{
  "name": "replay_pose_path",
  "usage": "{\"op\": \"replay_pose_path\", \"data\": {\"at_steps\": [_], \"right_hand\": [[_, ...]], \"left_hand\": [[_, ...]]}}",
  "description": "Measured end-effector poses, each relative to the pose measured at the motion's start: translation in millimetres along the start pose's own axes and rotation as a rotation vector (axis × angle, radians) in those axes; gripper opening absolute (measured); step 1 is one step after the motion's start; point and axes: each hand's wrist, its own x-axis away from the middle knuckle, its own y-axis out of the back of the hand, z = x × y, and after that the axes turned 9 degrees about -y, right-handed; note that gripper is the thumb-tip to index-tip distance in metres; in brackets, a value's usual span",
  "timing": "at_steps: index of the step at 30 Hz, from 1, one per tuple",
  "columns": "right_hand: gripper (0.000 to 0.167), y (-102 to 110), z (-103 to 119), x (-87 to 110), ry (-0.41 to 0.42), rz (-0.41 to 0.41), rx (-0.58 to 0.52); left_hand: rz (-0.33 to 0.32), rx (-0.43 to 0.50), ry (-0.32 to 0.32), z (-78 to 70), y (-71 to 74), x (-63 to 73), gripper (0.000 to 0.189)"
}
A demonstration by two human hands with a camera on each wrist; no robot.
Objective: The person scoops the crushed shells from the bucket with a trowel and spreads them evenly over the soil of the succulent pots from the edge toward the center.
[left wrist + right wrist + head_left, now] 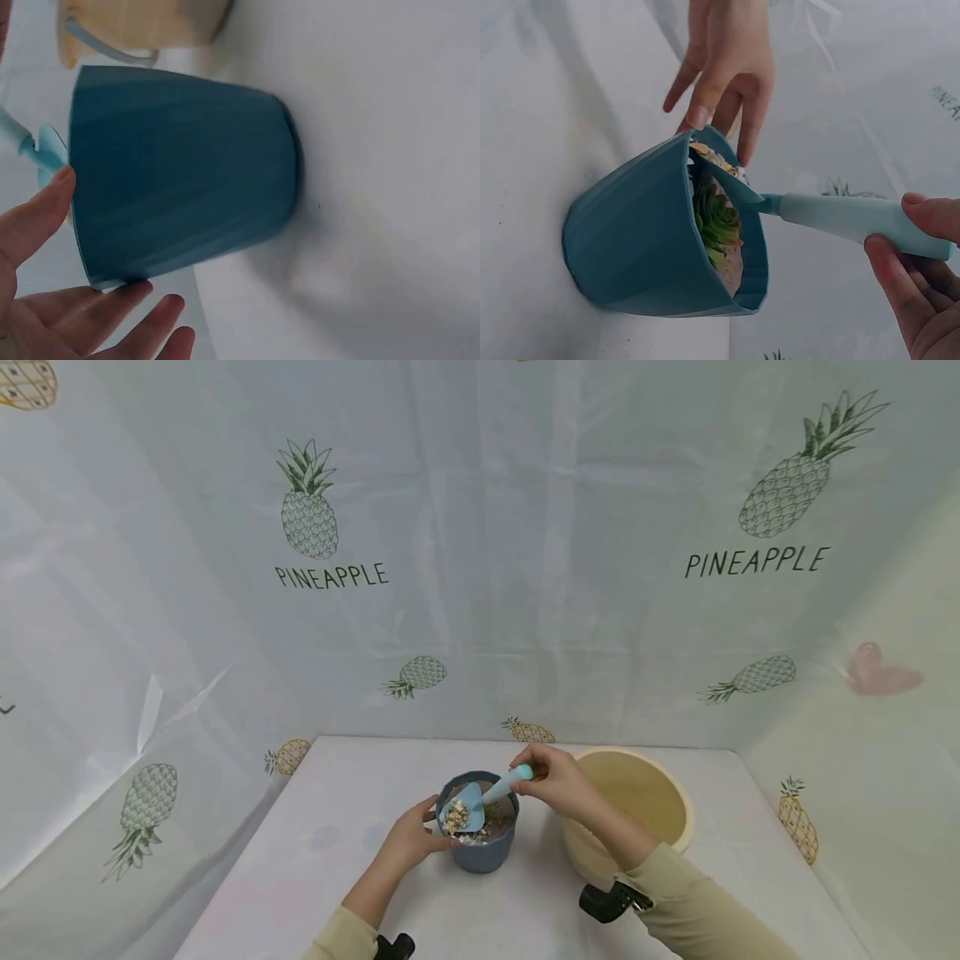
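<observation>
A blue flower pot (483,858) stands on the table with a green succulent (718,225) and pale soil inside. My left hand (411,841) holds the pot by its rim, thumb (49,202) on one side and fingers spread along the other. Between thumb and fingertips, my right hand (558,787) pinches the end of a light blue hand trowel (832,217). Its blade reaches into the pot's mouth on the left-hand side, bearing small mixed pebbles (457,817). More white pebbles lie on the soil below the blade. In the head view the trowel covers part of the plant.
A cream bucket (581,852) stands close to the right of the pot, behind my right forearm; a grey handle (109,46) hangs at its side. The white table (360,777) meets a pineapple-printed sheet (510,568) at the back and sides.
</observation>
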Motion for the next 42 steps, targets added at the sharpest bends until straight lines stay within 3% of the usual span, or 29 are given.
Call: {"op": "replay_pose_path", "data": {"at_steps": [6,18,28,37,42], "right_hand": [[0.018,0.6,3.5,-1.8,0.032,0.025,0.005],[0.017,6.4,10.5,9.3,0.118,0.134,0.050],[0.020,7.3,16.5,0.7,0.143,0.089,0.127],[0.020,1.4,26.2,-13.6,0.114,0.054,0.126],[0.019,1.5,24.1,-12.6,0.138,0.060,0.134]], "left_hand": [[0.054,-0.194,-0.021,-4.6,7.8,-7.2,0.082],[0.083,-0.362,-0.046,-11.7,8.1,-13.0,0.077],[0.084,-0.393,-0.029,-15.4,10.3,-14.6,0.076],[0.072,-0.384,-0.016,-13.2,9.2,-13.8,0.075],[0.068,-0.372,-0.015,-11.5,10.1,-12.9,0.075]]}}
